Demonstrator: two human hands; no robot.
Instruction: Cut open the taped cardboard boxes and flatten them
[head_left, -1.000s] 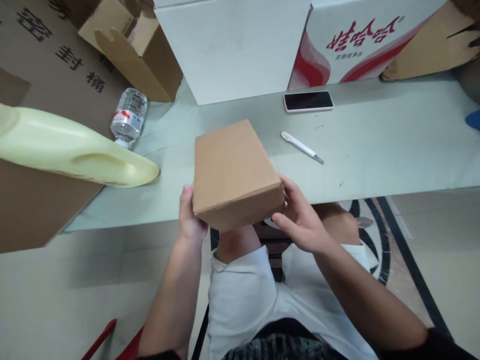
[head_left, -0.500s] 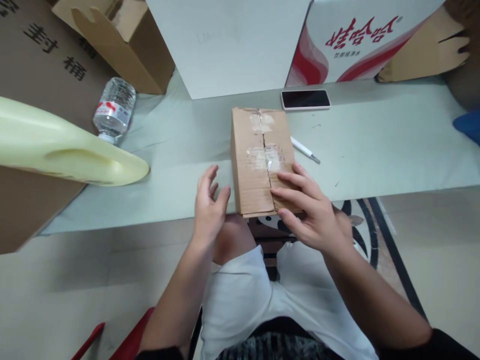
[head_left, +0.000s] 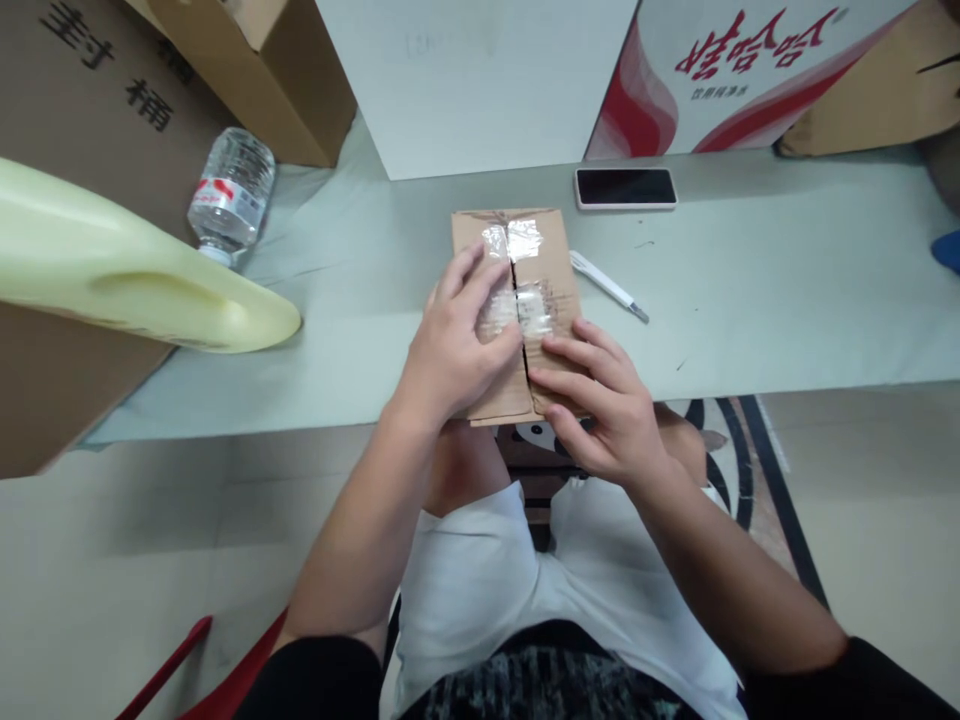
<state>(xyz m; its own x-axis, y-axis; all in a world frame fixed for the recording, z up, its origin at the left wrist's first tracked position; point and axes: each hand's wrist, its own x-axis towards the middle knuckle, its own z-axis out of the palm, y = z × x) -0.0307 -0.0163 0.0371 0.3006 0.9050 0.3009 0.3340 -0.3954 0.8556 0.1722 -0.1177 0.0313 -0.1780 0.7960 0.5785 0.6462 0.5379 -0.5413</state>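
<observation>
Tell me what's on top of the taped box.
The box bears clear tape along its seam, plus the left hand and right hand. Whatever lies beneath them is hidden.

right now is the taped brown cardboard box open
Shut: on the taped brown cardboard box, flaps lie flat along a dark seam.

On a table (head_left: 810,290) draped in pale green cloth (head_left: 360,290), the left flap (head_left: 495,395) of a brown carton (head_left: 551,265) is being partly covered by the left hand (head_left: 461,335), and the front of its right flap (head_left: 567,290) is being overlaid by the spread fingers (head_left: 581,353) of the right hand (head_left: 619,410), while clear tape (head_left: 535,308) is being shown across its seam (head_left: 514,280). Just right of the carton a white cutter (head_left: 607,286) is being borne by the cloth, with a dark-screened phone (head_left: 626,188) being backed by a red-printed white box (head_left: 720,100), and at the left a clear bottle (head_left: 234,195) is being seen beyond a pale yellow container (head_left: 165,285).
</observation>
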